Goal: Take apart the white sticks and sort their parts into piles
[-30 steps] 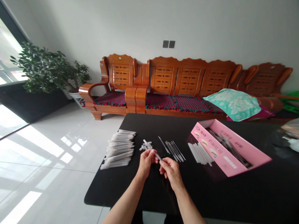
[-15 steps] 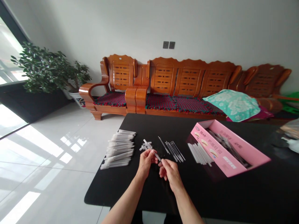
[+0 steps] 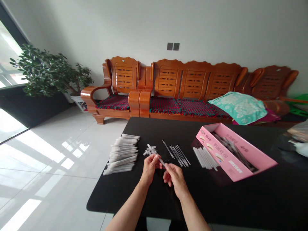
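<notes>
My left hand pinches the middle of a slim white tube, which slants up and left over the black table. The fingers of my right hand are closed on the tube's lower right end and partly cover it. Just beyond my left hand lies a small heap of short whitish pieces. Several thin, light-coloured rods lie side by side beyond my right hand. To the left, many whitish tubes are stacked in a long row.
A pink open box with dark slender items inside stands on the black table. Beside it lies a row of white tubes. A plastic bag sits at the right edge. Behind the table is a wooden sofa.
Both hands keep hold of the tube in nearly the same place. My right hand has shifted very slightly left along with a small drift of the view.
</notes>
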### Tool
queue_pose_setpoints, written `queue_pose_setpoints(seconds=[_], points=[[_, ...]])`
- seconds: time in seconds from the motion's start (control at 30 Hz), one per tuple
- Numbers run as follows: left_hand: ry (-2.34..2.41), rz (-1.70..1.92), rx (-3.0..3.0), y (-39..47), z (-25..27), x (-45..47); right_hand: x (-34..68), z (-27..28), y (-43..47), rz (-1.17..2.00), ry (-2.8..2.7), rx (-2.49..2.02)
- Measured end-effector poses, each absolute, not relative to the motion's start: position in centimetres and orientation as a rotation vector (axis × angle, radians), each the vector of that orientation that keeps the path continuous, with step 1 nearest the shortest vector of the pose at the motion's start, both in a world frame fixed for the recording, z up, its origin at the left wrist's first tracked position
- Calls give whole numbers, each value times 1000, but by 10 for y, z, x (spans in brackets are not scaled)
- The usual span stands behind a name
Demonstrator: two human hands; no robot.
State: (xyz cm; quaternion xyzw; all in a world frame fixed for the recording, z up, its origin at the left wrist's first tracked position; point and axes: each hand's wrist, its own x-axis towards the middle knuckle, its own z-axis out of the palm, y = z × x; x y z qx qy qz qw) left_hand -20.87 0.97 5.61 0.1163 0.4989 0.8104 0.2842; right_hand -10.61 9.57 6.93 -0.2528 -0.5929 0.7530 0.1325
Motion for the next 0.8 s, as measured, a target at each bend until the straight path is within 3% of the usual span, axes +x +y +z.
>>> queue_pose_setpoints(seconds=[0.13, 0.27, 0.57, 0.67, 0.8], points=[[1338, 2167, 304, 10, 55, -209, -106, 67, 95, 2179, -1755, -726], [1360, 2207, 246, 9, 56, -213, -102, 60, 102, 1945, -1880, -755], [1379, 2256, 162, 5, 58, -218, -97, 45, 122, 699, -2401, -886], [1381, 2258, 163, 5, 59, -216, -100, 47, 118, 646, -2442, -909], [1388, 2245, 197, 7, 58, -211, -103, 56, 108, 888, -2365, -703]])
